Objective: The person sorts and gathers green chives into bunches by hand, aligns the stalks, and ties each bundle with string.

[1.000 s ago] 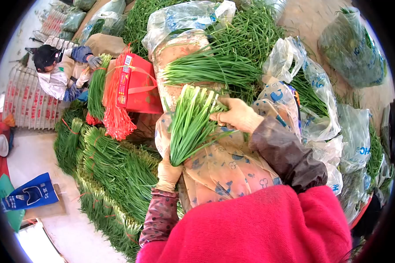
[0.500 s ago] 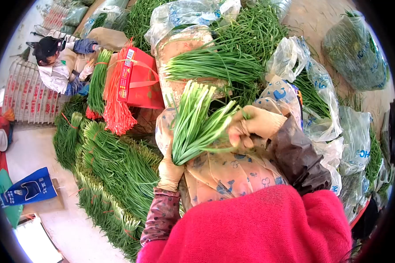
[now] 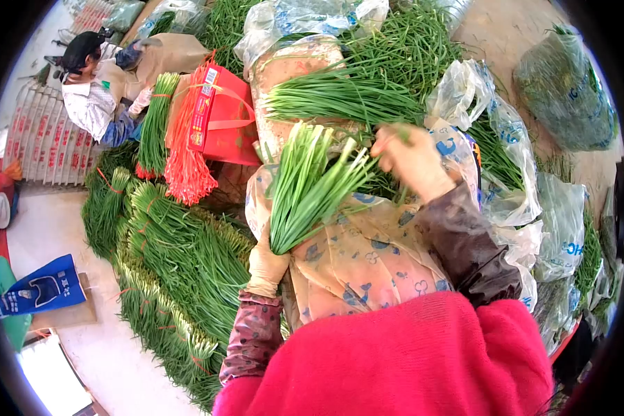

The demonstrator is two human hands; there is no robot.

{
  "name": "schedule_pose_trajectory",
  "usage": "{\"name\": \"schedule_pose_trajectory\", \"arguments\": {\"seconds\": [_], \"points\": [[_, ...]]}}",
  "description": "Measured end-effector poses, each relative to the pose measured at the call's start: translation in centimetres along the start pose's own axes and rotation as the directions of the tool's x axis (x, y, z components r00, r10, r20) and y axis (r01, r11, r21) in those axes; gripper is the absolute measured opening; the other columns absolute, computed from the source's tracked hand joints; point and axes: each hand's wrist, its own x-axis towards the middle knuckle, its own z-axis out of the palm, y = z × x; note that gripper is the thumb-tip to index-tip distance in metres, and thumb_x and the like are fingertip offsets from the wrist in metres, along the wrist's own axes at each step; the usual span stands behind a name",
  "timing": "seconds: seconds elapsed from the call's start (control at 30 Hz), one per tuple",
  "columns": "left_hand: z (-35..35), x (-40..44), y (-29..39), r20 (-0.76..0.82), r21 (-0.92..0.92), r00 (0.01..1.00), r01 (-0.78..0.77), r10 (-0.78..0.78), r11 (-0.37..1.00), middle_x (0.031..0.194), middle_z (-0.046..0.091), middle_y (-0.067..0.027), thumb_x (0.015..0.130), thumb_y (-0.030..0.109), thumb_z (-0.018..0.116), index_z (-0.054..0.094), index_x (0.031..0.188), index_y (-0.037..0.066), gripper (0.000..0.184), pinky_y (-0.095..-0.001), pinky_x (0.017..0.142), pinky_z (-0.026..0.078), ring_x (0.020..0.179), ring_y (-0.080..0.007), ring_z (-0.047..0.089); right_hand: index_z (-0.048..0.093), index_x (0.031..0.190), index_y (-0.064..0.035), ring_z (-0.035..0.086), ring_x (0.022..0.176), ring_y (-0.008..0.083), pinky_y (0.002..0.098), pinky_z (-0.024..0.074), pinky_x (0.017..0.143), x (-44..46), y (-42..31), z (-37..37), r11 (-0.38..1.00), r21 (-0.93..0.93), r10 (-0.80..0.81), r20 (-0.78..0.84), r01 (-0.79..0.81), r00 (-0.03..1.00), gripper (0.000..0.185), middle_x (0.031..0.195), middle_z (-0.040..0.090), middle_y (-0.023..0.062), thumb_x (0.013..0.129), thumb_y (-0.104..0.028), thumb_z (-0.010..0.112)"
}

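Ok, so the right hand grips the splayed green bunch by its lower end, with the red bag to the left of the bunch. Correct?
Wrong hand: the left hand grips the bunch by its lower end, as the head view shows. The red bag is indeed to its left.

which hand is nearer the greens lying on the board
Right. The right hand is just below the leafy end of the greens; the left hand is lower down, holding another bunch.
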Motion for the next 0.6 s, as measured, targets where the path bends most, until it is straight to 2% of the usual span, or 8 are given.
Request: {"name": "schedule_pose_trajectory", "arguments": {"seconds": [0.1, 0.17, 0.23, 0.3, 0.37, 0.47, 0.5, 0.6], "points": [[0.1, 0.4, -0.2, 0.009, -0.036, 0.999, -0.031, 0.032, 0.999, 0.093, 0.067, -0.0235, 0.071, 0.018, 0.072, 0.039, 0.141, 0.009, 0.077, -0.0387, 0.074, 0.053, 0.085, -0.0373, 0.067, 0.065, 0.094, -0.0034, 0.052, 0.053, 0.0076, 0.0220, 0.0406, 0.046, 1.4, -0.8, -2.6, 0.965, 0.234, -0.045, -0.307, 0.121, 0.951, 0.027, 0.069, 0.064, 0.0017, 0.095, -0.029, 0.057], [0.5, 0.5, -0.7, 0.012, -0.065, 1.000, 0.004, -0.003, 0.998, 0.095, 0.067, -0.0232, 0.071, 0.017, 0.072, 0.039, 0.142, 0.011, 0.078, -0.0379, 0.075, 0.053, 0.086, -0.0366, 0.067, 0.065, 0.094, -0.0037, 0.052, 0.053, 0.0076, 0.0207, 0.0390, 0.045, 0.7, -2.2, -3.6, 0.944, 0.320, -0.011, -0.224, 0.084, 0.975, 0.026, 0.068, 0.063, 0.0015, 0.094, -0.029, 0.058], [0.6, 0.6, -0.7, 0.001, -0.056, 1.000, -0.018, 0.018, 0.998, 0.095, 0.067, -0.0233, 0.071, 0.018, 0.072, 0.039, 0.142, 0.011, 0.079, -0.0376, 0.074, 0.053, 0.085, -0.0361, 0.067, 0.064, 0.092, -0.0029, 0.055, 0.055, 0.0066, 0.0220, 0.0405, 0.046, -2.7, -5.5, -2.3, 1.000, 0.022, -0.021, 0.230, 0.017, 0.973, 0.023, 0.065, 0.062, 0.0018, 0.091, -0.026, 0.060], [0.8, 0.9, -0.7, -0.016, -0.108, 0.998, -0.057, 0.055, 0.992, 0.094, 0.067, -0.0233, 0.070, 0.019, 0.073, 0.040, 0.141, 0.010, 0.078, -0.0380, 0.073, 0.053, 0.084, -0.0365, 0.067, 0.062, 0.089, -0.0009, 0.061, 0.060, 0.0135, 0.0290, 0.0463, 0.050, -3.7, -5.8, 0.2, 0.975, -0.194, -0.007, 0.465, 0.109, 0.885, 0.023, 0.065, 0.063, 0.0067, 0.087, -0.024, 0.060], [0.6, 1.0, 0.3, 0.017, -0.077, 1.000, 0.004, -0.003, 0.997, 0.099, 0.067, -0.0211, 0.070, 0.015, 0.074, 0.042, 0.137, 0.006, 0.075, -0.0353, 0.078, 0.052, 0.089, -0.0316, 0.067, 0.060, 0.097, -0.0001, 0.067, 0.072, 0.0266, 0.0392, 0.0514, 0.061, -2.7, -5.0, 3.1, 0.850, -0.421, -0.105, 0.454, 0.317, 0.885, 0.029, 0.073, 0.066, 0.0141, 0.086, -0.027, 0.061], [0.4, 0.6, 1.4, 0.042, 0.012, 0.997, 0.071, -0.072, 0.997, 0.100, 0.068, -0.0191, 0.070, 0.015, 0.076, 0.046, 0.134, 0.008, 0.071, -0.0344, 0.079, 0.052, 0.091, -0.0305, 0.068, 0.055, 0.111, -0.0014, 0.063, 0.078, 0.0414, 0.0472, 0.0492, 0.066, 0.5, -2.3, 6.2, 0.642, -0.691, -0.177, 0.289, 0.333, 0.941, 0.047, 0.082, 0.066, 0.0214, 0.083, -0.038, 0.064], [0.4, 0.5, 1.6, 0.055, 0.067, 0.991, 0.118, -0.122, 0.991, 0.099, 0.068, -0.0190, 0.071, 0.016, 0.075, 0.046, 0.134, 0.010, 0.070, -0.0351, 0.078, 0.052, 0.089, -0.0320, 0.067, 0.058, 0.104, -0.0006, 0.065, 0.075, 0.0360, 0.0441, 0.0502, 0.066, 1.0, -1.2, 6.9, 0.630, -0.681, -0.221, 0.305, 0.374, 0.926, 0.040, 0.077, 0.066, 0.0188, 0.084, -0.035, 0.062], [0.1, -0.2, 2.5, 0.014, 0.090, 0.995, 0.098, -0.099, 0.991, 0.098, 0.068, -0.0188, 0.071, 0.015, 0.072, 0.041, 0.140, 0.015, 0.075, -0.0375, 0.076, 0.052, 0.089, -0.0342, 0.067, 0.065, 0.089, -0.0029, 0.067, 0.072, 0.0254, 0.0388, 0.0512, 0.067, 0.8, -1.8, 7.3, 0.844, -0.488, 0.018, 0.442, 0.223, 0.897, 0.029, 0.066, 0.065, 0.0115, 0.085, -0.031, 0.059]]}}
